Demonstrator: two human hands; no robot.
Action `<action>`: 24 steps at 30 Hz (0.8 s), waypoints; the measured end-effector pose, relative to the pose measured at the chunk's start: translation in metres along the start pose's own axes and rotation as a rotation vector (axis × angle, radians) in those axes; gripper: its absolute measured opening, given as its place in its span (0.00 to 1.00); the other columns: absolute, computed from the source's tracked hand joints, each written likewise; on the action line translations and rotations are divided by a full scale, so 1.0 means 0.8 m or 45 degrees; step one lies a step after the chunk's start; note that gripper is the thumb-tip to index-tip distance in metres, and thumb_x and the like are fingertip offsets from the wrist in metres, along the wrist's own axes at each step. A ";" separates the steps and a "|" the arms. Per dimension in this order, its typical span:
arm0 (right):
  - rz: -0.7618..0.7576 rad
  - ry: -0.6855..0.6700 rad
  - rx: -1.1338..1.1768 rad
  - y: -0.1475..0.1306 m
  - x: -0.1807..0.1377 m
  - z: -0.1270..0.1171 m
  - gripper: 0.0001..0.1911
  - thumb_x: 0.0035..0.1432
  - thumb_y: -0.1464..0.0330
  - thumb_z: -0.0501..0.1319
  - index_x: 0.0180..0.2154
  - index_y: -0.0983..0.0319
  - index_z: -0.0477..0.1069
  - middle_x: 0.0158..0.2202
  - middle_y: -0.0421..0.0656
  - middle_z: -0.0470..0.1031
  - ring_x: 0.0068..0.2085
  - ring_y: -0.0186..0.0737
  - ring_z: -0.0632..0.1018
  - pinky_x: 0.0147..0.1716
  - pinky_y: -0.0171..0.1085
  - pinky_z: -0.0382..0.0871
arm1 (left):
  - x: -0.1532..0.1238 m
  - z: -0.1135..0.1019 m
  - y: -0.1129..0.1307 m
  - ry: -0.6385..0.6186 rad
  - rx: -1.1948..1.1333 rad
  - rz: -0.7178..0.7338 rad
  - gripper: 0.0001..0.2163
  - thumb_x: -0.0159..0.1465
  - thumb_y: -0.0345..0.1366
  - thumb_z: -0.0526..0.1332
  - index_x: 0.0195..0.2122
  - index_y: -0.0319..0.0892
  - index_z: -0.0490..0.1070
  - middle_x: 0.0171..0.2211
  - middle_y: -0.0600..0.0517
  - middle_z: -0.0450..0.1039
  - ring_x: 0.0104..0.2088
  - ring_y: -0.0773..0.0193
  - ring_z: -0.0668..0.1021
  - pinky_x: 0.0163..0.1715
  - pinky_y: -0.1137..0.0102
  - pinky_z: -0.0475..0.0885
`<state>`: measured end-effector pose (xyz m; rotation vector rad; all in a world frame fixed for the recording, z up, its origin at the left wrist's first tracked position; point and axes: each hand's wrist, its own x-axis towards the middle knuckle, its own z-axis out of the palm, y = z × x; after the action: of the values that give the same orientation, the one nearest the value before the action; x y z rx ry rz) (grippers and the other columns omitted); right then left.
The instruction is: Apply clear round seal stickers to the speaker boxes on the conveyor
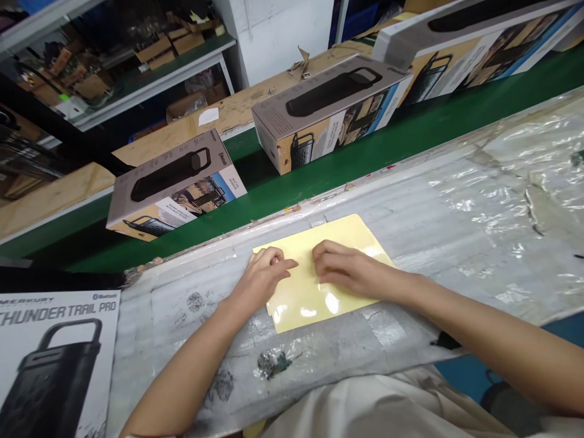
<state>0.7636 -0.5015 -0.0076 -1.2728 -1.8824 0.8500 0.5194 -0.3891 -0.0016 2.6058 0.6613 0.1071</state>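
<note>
A glossy pale-yellow sheet (314,292) lies flat on the plastic-covered bench (456,231) in front of me. My left hand (262,277) rests on the sheet's left part, fingers curled and pinched toward the middle. Facing it on the sheet's middle is my right hand (344,267), its fingers bent with their tips down on the surface. The fingertips of both hands nearly meet at the centre of the sheet. Whether they pinch something small there I cannot make out.
Behind the bench runs a green conveyor belt (410,134) carrying speaker boxes: one at the left (176,185), one in the middle (328,109), a long one at the right (479,42). Another printed speaker box (55,359) lies at my lower left. Shelves with clutter stand at the far left.
</note>
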 end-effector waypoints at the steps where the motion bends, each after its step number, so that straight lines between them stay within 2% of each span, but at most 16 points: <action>1: 0.075 0.076 0.118 -0.002 -0.002 -0.006 0.09 0.70 0.64 0.61 0.35 0.59 0.75 0.42 0.47 0.72 0.43 0.43 0.77 0.42 0.42 0.75 | -0.001 0.001 0.002 -0.019 0.038 0.021 0.21 0.71 0.24 0.56 0.54 0.56 0.78 0.48 0.50 0.72 0.48 0.58 0.74 0.50 0.63 0.68; 3: 0.180 0.283 0.273 -0.003 -0.006 -0.015 0.08 0.67 0.61 0.65 0.36 0.58 0.75 0.40 0.45 0.71 0.40 0.43 0.76 0.40 0.41 0.76 | -0.004 0.002 0.006 -0.060 0.095 0.077 0.29 0.70 0.19 0.51 0.58 0.63 0.76 0.50 0.51 0.70 0.50 0.58 0.72 0.51 0.63 0.67; 5: 0.204 0.384 0.306 -0.002 -0.011 -0.019 0.10 0.67 0.61 0.64 0.47 0.56 0.77 0.40 0.45 0.71 0.39 0.42 0.76 0.40 0.42 0.76 | -0.006 0.001 0.009 -0.095 0.120 0.123 0.33 0.69 0.17 0.49 0.59 0.65 0.74 0.52 0.51 0.69 0.52 0.56 0.71 0.52 0.62 0.67; 7: 0.124 0.276 0.211 0.002 -0.015 -0.018 0.21 0.70 0.63 0.61 0.62 0.53 0.70 0.42 0.46 0.74 0.42 0.44 0.77 0.42 0.43 0.77 | -0.006 0.001 0.010 -0.105 0.119 0.138 0.32 0.70 0.18 0.50 0.60 0.65 0.74 0.53 0.50 0.69 0.52 0.55 0.71 0.52 0.61 0.67; 9: -0.015 0.091 0.021 0.008 -0.018 -0.015 0.28 0.72 0.68 0.56 0.70 0.51 0.61 0.44 0.47 0.76 0.45 0.44 0.78 0.46 0.45 0.77 | -0.006 0.000 0.011 -0.103 0.112 0.133 0.29 0.72 0.21 0.51 0.60 0.66 0.74 0.54 0.50 0.69 0.53 0.55 0.71 0.52 0.61 0.67; 13: -0.272 -0.107 -0.357 0.018 -0.021 -0.010 0.32 0.71 0.78 0.51 0.72 0.53 0.58 0.46 0.48 0.79 0.48 0.46 0.77 0.48 0.45 0.76 | -0.007 -0.003 0.012 -0.104 0.089 0.115 0.24 0.74 0.25 0.54 0.59 0.65 0.76 0.54 0.50 0.70 0.55 0.56 0.71 0.54 0.62 0.67; 16: -0.347 -0.165 -0.499 0.018 -0.020 -0.012 0.32 0.71 0.78 0.49 0.72 0.55 0.58 0.48 0.50 0.79 0.50 0.49 0.77 0.48 0.47 0.75 | -0.008 -0.003 0.013 -0.104 0.075 0.109 0.19 0.74 0.29 0.57 0.56 0.62 0.78 0.55 0.49 0.70 0.56 0.54 0.70 0.55 0.61 0.67; 20: -0.350 -0.184 -0.512 0.017 -0.020 -0.014 0.31 0.72 0.76 0.49 0.73 0.54 0.56 0.48 0.51 0.79 0.49 0.49 0.78 0.47 0.47 0.76 | -0.008 0.001 0.012 -0.097 0.099 0.111 0.19 0.75 0.30 0.55 0.58 0.62 0.77 0.55 0.49 0.70 0.57 0.54 0.70 0.55 0.60 0.66; 23: -0.348 -0.120 -0.453 0.028 -0.033 -0.003 0.36 0.71 0.75 0.49 0.74 0.45 0.49 0.48 0.48 0.80 0.48 0.51 0.80 0.44 0.48 0.77 | -0.012 0.001 0.016 -0.077 0.135 0.116 0.21 0.75 0.29 0.56 0.60 0.64 0.75 0.55 0.50 0.71 0.56 0.55 0.72 0.55 0.61 0.66; 24: -0.366 -0.047 -0.430 0.036 -0.037 0.002 0.37 0.70 0.74 0.49 0.74 0.41 0.47 0.47 0.48 0.80 0.47 0.53 0.81 0.41 0.49 0.78 | -0.014 -0.001 0.019 -0.082 0.164 0.126 0.21 0.74 0.29 0.56 0.60 0.64 0.74 0.55 0.50 0.71 0.56 0.56 0.73 0.54 0.62 0.66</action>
<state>0.7843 -0.5209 -0.0381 -1.1412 -2.2383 0.4195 0.5160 -0.4057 0.0065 2.7533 0.5329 0.0111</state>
